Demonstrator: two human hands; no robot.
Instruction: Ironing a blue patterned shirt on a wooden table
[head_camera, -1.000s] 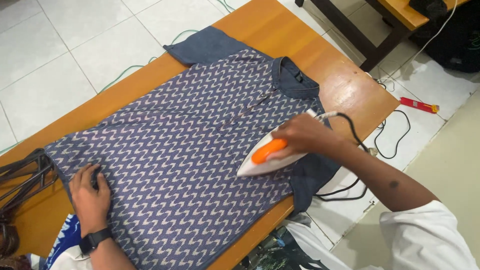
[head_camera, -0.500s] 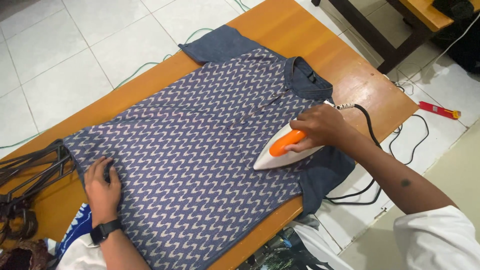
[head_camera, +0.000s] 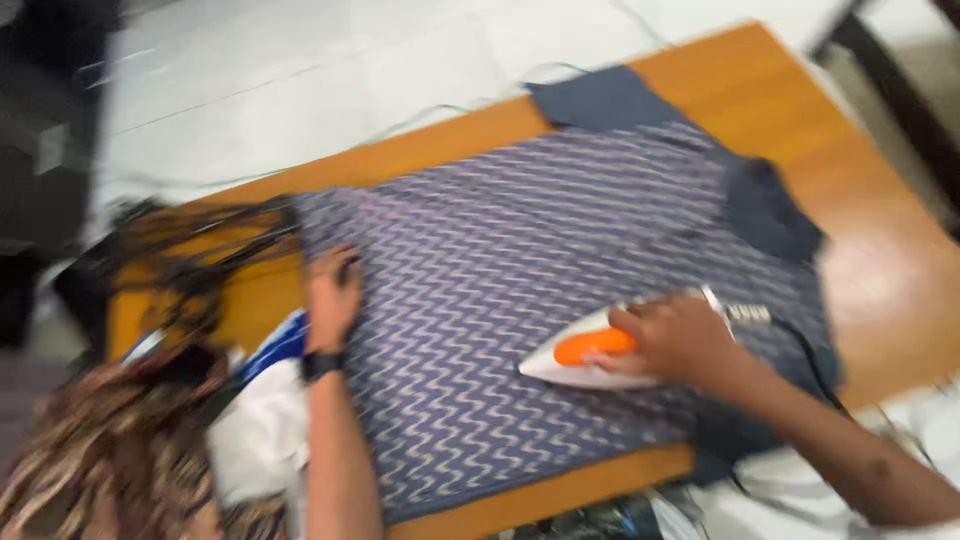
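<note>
A blue shirt (head_camera: 520, 260) with a white zigzag pattern and plain denim sleeves and collar lies flat on an orange wooden table (head_camera: 880, 270). My right hand (head_camera: 685, 340) grips the orange handle of a white iron (head_camera: 585, 358) that rests on the shirt's near right part. My left hand (head_camera: 332, 290), with a black watch at the wrist, presses flat on the shirt's hem at the left. The frame is motion-blurred.
Dark wire hangers (head_camera: 200, 250) lie at the table's left end. The iron's black cord (head_camera: 805, 350) trails off to the right. A thin cable (head_camera: 400, 125) runs over the white tiled floor (head_camera: 300, 70) behind the table. Brown hair (head_camera: 90, 450) fills the lower left corner.
The camera has swung left and the picture has blurred. The iron has slid toward the near edge and a little toward the hem. My left hand stays on the hem.
</note>
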